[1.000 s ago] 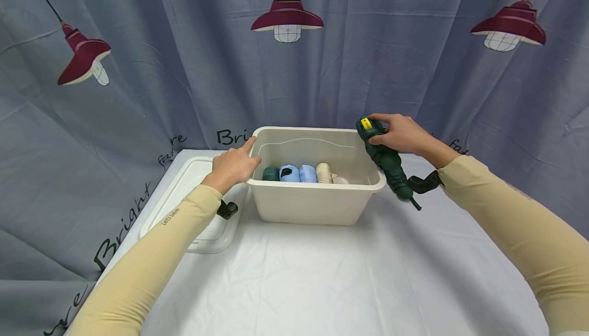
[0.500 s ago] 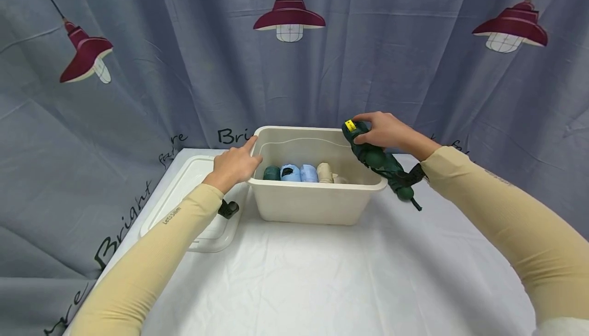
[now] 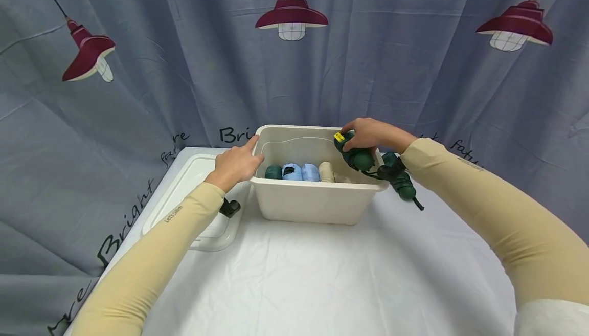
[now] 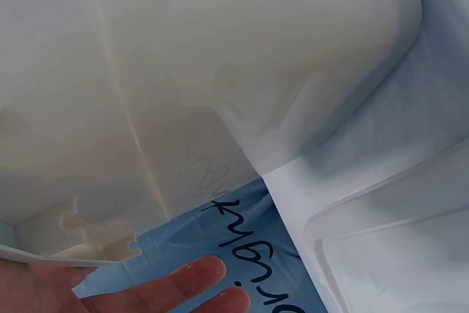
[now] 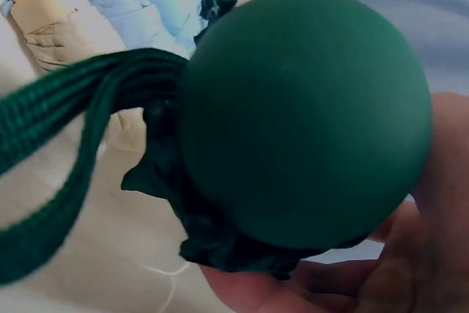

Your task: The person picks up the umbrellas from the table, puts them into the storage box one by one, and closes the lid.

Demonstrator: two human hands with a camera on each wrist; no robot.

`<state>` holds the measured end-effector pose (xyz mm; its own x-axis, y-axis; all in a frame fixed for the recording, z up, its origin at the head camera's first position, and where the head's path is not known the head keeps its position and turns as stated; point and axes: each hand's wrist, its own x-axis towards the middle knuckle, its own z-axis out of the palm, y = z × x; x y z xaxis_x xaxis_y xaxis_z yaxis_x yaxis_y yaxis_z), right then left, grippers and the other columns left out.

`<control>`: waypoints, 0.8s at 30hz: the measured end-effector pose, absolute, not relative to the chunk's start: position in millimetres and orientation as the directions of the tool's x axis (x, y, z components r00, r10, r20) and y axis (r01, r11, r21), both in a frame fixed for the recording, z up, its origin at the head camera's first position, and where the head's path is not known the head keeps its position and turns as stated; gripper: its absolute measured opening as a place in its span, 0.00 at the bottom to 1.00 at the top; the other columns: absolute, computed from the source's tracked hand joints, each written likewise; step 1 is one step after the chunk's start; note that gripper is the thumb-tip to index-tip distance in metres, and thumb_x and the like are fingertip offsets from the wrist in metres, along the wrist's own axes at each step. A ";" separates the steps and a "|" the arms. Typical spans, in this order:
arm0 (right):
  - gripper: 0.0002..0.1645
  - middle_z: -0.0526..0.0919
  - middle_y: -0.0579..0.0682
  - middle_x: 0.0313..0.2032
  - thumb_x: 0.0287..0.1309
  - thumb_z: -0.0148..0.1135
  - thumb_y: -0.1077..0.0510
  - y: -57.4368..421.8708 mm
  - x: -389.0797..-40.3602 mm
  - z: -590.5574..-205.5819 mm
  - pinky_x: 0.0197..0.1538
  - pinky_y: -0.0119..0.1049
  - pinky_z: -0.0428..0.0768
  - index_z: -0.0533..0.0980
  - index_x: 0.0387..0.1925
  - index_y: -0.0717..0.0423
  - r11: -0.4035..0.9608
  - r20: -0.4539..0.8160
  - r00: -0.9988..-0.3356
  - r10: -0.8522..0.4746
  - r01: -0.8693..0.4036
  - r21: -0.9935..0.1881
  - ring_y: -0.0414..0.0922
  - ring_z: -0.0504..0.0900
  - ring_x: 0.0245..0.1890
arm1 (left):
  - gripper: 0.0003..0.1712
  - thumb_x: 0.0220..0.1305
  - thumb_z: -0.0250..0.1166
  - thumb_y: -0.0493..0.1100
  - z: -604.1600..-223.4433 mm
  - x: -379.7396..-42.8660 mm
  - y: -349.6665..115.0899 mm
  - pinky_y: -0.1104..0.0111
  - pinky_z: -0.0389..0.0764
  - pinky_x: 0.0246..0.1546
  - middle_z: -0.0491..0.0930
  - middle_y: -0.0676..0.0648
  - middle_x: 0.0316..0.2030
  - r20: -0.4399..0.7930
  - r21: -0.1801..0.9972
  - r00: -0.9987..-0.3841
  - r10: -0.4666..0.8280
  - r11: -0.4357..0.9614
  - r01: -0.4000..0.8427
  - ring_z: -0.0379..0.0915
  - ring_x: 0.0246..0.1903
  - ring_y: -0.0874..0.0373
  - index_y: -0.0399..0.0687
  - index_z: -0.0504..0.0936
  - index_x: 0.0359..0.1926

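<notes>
My right hand (image 3: 365,134) grips a folded dark green umbrella (image 3: 361,160) over the right end of a white plastic bin (image 3: 306,200). The umbrella carries a yellow tag; in the right wrist view its round green handle (image 5: 308,119) and strap (image 5: 44,137) fill the middle. Inside the bin, in a row, stand a dark green umbrella (image 3: 273,172), two light blue ones (image 3: 292,172) and a beige one (image 3: 326,172), with a pale item partly hidden beside them. On the bin's left rim rests my left hand (image 3: 235,166), its forefinger straight; the left wrist view shows extended fingers (image 4: 194,276).
Another folded dark green umbrella (image 3: 405,187) lies on the table just right of the bin. To the left, a white lid (image 3: 184,193) lies flat, partly under my left arm. A grey-blue curtain (image 3: 395,70) with printed lamps hangs close behind the bin.
My right hand has moved left with the green umbrella, from beside the bin's right end to over its inside. The umbrella on the table now shows separately. The left hand stays put.
</notes>
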<state>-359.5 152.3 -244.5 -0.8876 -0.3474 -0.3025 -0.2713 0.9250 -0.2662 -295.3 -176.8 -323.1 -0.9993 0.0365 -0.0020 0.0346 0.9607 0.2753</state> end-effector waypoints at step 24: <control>0.36 0.71 0.64 0.63 0.65 0.60 0.52 123.0 -383.6 -273.0 0.40 0.43 0.86 0.67 0.71 0.60 0.962 -0.556 -0.786 -0.272 -0.208 -0.177 0.54 0.84 0.45 | 0.40 0.71 0.42 0.62 -322.7 -295.6 -177.7 0.55 0.72 0.30 0.78 0.43 0.29 -0.010 0.274 -1.000 0.025 0.961 0.021 0.75 0.29 0.47 0.69 0.44 0.81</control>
